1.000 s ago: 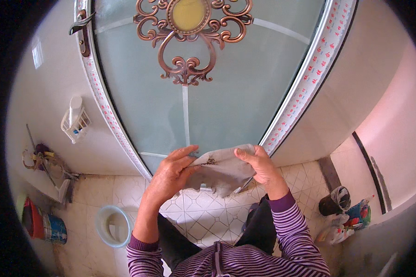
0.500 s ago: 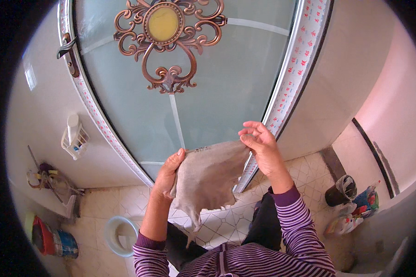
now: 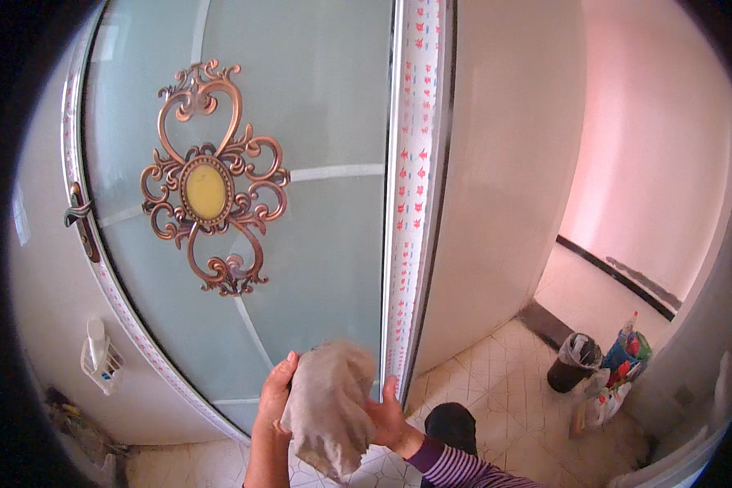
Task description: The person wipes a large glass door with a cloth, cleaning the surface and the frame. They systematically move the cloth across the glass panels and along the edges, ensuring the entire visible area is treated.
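A greyish-beige cloth (image 3: 331, 407) hangs bunched and folded between my hands at the lower middle, in front of the frosted glass door (image 3: 325, 244). My left hand (image 3: 273, 400) grips its left edge, fingertips at the upper corner. On the other side, my right hand (image 3: 393, 423) holds the cloth, thumb pointing up and clear of it. The cloth hides the other fingers of that hand. A copper-coloured scroll ornament (image 3: 207, 191) with a yellow oval centre is fixed to the glass.
The door has a dark handle (image 3: 80, 213) at left and a white frame (image 3: 415, 187) with red print. A white wall basket (image 3: 99, 366) holds a bottle. On the tiled floor at right stand a lined dark bin (image 3: 573, 364) and several plastic bags (image 3: 606, 398).
The cloth was spread flat between my hands and is now bunched, with my hands closer together and my right hand lower. My view has tilted up and turned right.
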### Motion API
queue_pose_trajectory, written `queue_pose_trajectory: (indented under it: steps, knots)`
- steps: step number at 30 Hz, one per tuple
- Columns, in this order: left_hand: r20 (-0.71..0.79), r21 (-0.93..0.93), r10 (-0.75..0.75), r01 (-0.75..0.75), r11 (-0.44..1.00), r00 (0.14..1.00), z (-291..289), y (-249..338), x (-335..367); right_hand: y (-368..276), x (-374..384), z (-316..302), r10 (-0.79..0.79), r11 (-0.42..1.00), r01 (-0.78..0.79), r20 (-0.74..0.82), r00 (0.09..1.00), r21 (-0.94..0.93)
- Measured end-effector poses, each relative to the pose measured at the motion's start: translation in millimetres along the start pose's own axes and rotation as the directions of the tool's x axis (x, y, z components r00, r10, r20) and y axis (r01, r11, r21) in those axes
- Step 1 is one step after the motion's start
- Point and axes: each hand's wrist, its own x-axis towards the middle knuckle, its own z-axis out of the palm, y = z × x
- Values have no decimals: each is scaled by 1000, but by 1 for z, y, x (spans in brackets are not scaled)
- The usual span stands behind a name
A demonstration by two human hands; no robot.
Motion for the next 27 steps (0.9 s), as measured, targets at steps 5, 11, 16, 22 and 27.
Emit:
queue_pose_trajectory:
  steps: [5,11,16,22,27]
  knots:
    - [69,124,-30,21,992,997,-24,9,26,-14,1,22,-70,940,-117,-519,852,-320]
    - [152,269,167,-203,941,974,-3,14,48,-39,14,69,-354,800,94,-339,872,-592]
    - [244,229,265,-321,919,933,46,25,36,-97,43,151,-650,425,430,62,757,-797]
    - [300,235,338,-413,880,892,52,17,41,-188,132,217,-435,-856,49,766,473,-515]
    - [287,228,333,-401,887,898,50,14,49,-237,181,205,-178,-852,-494,789,589,176]
